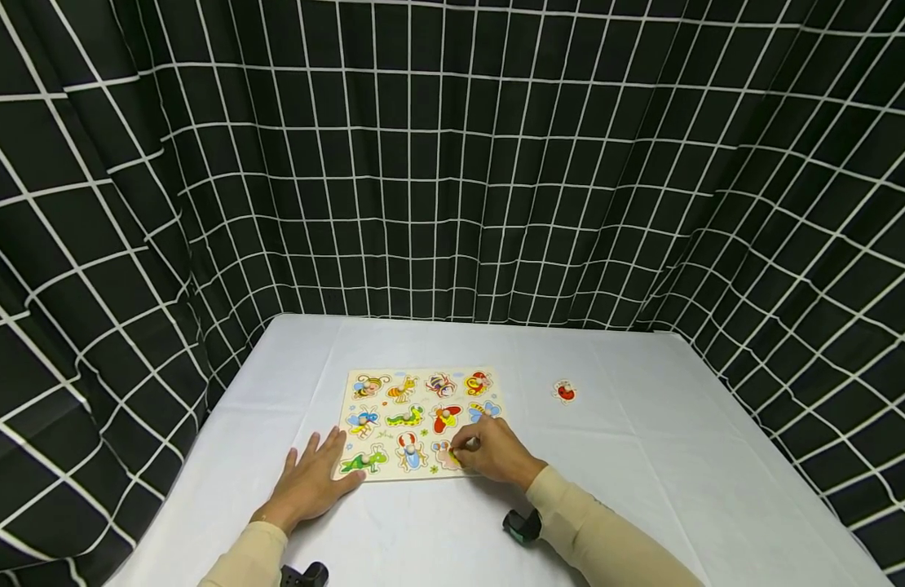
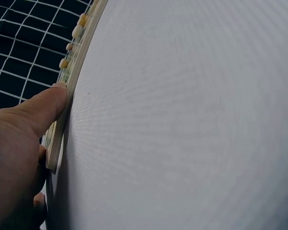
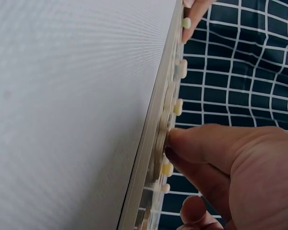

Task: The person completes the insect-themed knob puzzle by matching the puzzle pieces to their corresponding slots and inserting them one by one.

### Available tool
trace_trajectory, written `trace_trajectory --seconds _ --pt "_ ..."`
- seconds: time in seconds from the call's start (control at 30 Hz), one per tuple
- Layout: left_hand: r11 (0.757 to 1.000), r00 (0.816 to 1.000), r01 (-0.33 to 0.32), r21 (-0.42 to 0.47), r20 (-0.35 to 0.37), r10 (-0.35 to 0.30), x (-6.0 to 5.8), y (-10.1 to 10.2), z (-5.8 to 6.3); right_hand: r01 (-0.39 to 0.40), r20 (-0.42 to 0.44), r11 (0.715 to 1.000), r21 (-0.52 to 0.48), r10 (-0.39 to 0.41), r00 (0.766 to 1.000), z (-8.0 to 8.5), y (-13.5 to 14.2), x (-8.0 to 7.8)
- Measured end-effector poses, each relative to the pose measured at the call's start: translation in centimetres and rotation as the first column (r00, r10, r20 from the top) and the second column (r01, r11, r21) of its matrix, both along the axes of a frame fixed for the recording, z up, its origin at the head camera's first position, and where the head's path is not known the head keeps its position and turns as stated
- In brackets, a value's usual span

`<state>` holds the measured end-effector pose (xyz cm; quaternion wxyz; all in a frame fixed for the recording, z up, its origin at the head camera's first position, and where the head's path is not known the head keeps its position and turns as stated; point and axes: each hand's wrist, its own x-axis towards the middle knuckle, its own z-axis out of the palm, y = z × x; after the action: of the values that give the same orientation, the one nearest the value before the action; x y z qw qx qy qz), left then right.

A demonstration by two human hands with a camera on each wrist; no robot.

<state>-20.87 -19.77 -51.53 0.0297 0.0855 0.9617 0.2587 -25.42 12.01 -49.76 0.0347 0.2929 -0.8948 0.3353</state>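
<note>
A pale wooden knob puzzle board [image 1: 379, 440] with insect pictures lies flat on the table. My left hand [image 1: 310, 481] rests spread at its lower left corner, with the thumb [image 2: 48, 108] touching the front edge. At the lower right recess my right hand [image 1: 502, 450] pinches a puzzle piece [image 1: 455, 458] between thumb and index finger. The hand covers much of that piece, so its picture cannot be made out. In the right wrist view, the fingertips [image 3: 178, 138] are close against the board's top. Knobbed insect pieces, such as a blue beetle [image 1: 412, 456], sit in other recesses.
A red ladybug piece [image 1: 565, 392] lies apart on the white tablecloth [image 1: 629, 473], right of the board. Black curtains [image 1: 452, 204] with white grid lines surround the table. A dark wrist device [image 1: 523, 526] shows beside the right sleeve, another [image 1: 306, 575] beside the left.
</note>
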Motion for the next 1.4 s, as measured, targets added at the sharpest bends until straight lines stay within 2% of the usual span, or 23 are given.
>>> trace_trajectory --seconds 0.43,0.53,0.63,0.73,0.8,0.93,1.07,1.17,1.23,1.4 --pt "1.000 1.000 0.002 -0.007 -0.009 -0.002 0.0 0.1 0.0 0.034 0.005 0.999 0.025 -0.034 0.999 0.1 -0.1 0.1" --pt "1.000 1.000 0.002 -0.001 0.001 -0.002 0.1 0.1 -0.1 0.101 0.004 0.995 0.003 -0.101 0.995 0.5 0.4 -0.3" --pt "1.000 1.000 -0.001 0.003 0.004 0.001 0.1 0.2 -0.1 0.191 -0.021 0.978 -0.083 -0.193 0.981 1.7 1.5 -1.1" --pt "1.000 1.000 -0.003 0.004 -0.001 0.003 0.0 0.2 -0.1 0.252 -0.082 0.942 -0.221 -0.276 0.958 3.6 3.2 -2.3" --pt "1.000 1.000 -0.002 0.000 -0.004 0.002 0.0 0.2 0.0 0.284 -0.126 0.906 -0.315 -0.336 0.933 4.9 4.5 -3.3" --pt "1.000 1.000 -0.001 -0.005 -0.004 0.001 -0.1 0.1 0.1 0.331 -0.206 0.827 -0.454 -0.459 0.864 7.4 7.2 -5.0" --pt "1.000 1.000 -0.001 -0.004 -0.003 0.001 -0.1 0.0 0.3 0.378 -0.253 0.775 -0.507 -0.552 0.794 9.3 9.5 -6.1" --pt "1.000 1.000 -0.001 -0.006 -0.004 0.001 -0.1 0.0 0.3 0.396 -0.266 0.751 -0.528 -0.590 0.762 10.2 10.9 -6.6" --pt "1.000 1.000 -0.001 -0.008 -0.005 0.001 -0.1 0.0 0.3 0.413 -0.252 0.736 -0.537 -0.607 0.754 10.3 11.7 -6.9" --pt "1.000 1.000 -0.003 0.000 0.004 0.003 0.0 0.0 0.2 0.487 -0.184 0.690 -0.535 -0.658 0.730 9.4 13.6 -7.7"
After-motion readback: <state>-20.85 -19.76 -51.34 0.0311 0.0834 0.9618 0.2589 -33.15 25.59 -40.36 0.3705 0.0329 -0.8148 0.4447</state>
